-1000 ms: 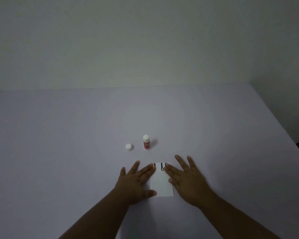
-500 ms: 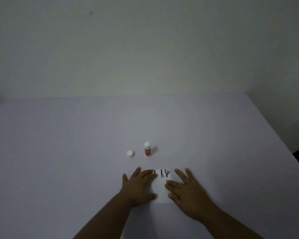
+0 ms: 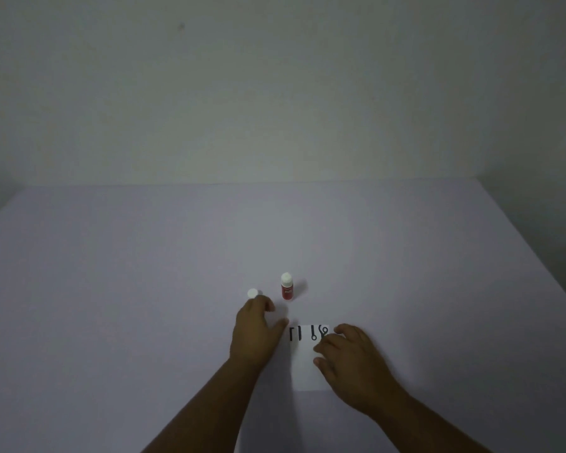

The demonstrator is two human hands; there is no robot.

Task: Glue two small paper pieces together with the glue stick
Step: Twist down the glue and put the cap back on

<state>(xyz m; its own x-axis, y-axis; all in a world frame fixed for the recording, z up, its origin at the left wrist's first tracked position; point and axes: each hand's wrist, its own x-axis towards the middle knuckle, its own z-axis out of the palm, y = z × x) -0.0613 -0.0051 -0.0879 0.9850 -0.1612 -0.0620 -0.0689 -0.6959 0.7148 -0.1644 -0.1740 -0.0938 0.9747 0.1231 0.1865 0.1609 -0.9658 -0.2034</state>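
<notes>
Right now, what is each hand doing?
Left hand: open, empty, fingertips next to the white cap.
Right hand: open, resting on the paper.

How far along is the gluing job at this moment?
Done, it seems: the paper lies flat as one sheet, so the pieces look joined. The glue stick stands upright with its cap off beside it. In hand: the left hand reaches toward the cap, fingers just short of it; the right hand rests on the paper. Left: recap the stick.
</notes>
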